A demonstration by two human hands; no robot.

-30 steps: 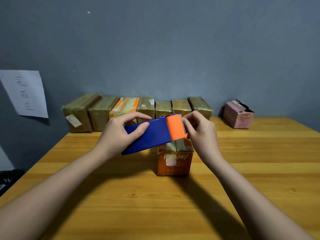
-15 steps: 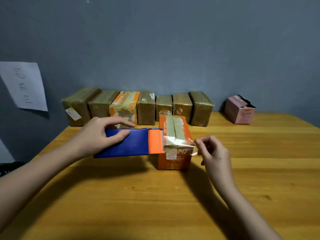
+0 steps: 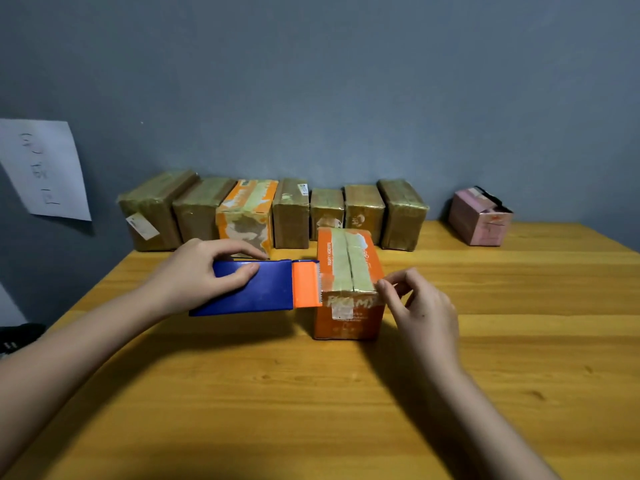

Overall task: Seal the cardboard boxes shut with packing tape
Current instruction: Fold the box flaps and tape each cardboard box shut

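Note:
A small orange cardboard box (image 3: 348,320) stands upright on the wooden table (image 3: 311,410), its top flaps covered with older tape. My left hand (image 3: 194,271) grips a blue tape dispenser (image 3: 252,289) whose orange cutter head (image 3: 305,284) sits against the box's left upper edge. A strip of clear tape (image 3: 349,296) runs from the cutter across the box's front top edge. My right hand (image 3: 419,306) pinches the tape's free end at the box's right front corner.
Several taped brown boxes and one orange box (image 3: 247,216) line the back wall. A pink box (image 3: 479,216) with a loose flap stands at the back right. A white paper sheet (image 3: 43,168) hangs on the wall at left.
The dispenser came down from above the box to its left side. My right hand pulled tape out to the right, then brought it down onto the box's front right corner.

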